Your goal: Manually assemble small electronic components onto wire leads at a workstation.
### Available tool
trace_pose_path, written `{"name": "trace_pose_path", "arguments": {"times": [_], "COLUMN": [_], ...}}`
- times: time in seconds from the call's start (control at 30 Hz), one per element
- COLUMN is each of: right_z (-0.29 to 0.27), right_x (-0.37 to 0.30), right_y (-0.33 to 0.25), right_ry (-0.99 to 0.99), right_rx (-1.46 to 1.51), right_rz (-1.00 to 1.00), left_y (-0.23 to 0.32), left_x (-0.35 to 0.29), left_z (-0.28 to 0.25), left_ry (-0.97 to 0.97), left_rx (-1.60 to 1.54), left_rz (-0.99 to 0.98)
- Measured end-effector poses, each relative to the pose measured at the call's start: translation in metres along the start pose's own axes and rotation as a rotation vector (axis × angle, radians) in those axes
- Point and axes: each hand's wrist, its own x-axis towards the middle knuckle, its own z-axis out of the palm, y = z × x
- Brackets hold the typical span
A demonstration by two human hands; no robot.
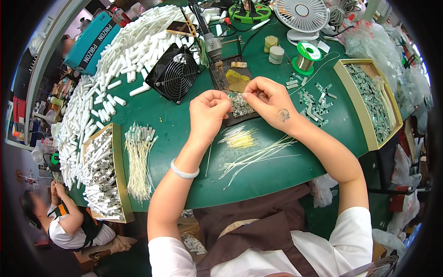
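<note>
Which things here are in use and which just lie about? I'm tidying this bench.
In use: left hand and right hand over the pile of small metal parts.
Lying about: black fan, white tubes, solder spool, loose wires.

both forearms come up from the lower edge and angle inward, so the two hands meet near the middle of the view. the left hand (208,112) is curled into a loose fist, knuckles up, its fingers (224,102) bent and pinched together at the tips toward the other hand. a pale bangle rings the left wrist (184,168). the right hand (270,101) is held palm down, wrist slightly bent, its fingers (251,96) folded under and pinching close to the left fingertips; the two sets of fingertips are just beside each other. a small dark mark shows on the back of the right hand. both arms are bare below short white sleeves.
</note>
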Motion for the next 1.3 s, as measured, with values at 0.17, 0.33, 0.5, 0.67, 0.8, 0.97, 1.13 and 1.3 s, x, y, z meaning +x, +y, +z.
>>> {"name": "trace_pose_path", "arguments": {"times": [0.17,0.33,0.5,0.67,0.8,0.97,1.13,1.3], "right_z": [0.0036,0.0043,0.0047,0.0054,0.0072,0.0069,0.007,0.0056], "right_x": [-0.0012,-0.0009,-0.0001,0.0003,0.0008,0.0011,0.001,-0.0004], "right_y": [0.0012,0.0028,0.0021,0.0012,0.0023,0.0009,0.0004,-0.001], "right_ry": [-0.038,-0.04,-0.032,-0.023,-0.021,-0.016,-0.016,-0.024], "right_rx": [-0.022,-0.037,-0.04,-0.022,-0.009,-0.019,-0.018,0.0], "right_rz": [-0.007,-0.018,-0.022,-0.037,-0.027,-0.051,-0.054,-0.041], "left_y": [-0.0035,-0.0018,0.0011,0.0011,0.0017,0.0037,0.0032,0.0048], "left_x": [0.0021,0.0032,0.0023,0.0042,0.0045,0.0029,0.0022,0.0015], "left_z": [-0.0033,0.0003,0.0025,0.001,0.0008,0.002,0.0028,0.0033], "left_ry": [0.013,0.026,0.033,0.031,0.032,0.059,0.061,0.063], "left_rx": [-0.014,-0.025,-0.028,-0.049,-0.051,-0.054,-0.056,-0.047], "left_rz": [-0.024,-0.041,-0.051,-0.038,-0.028,-0.011,-0.002,-0.004]}}
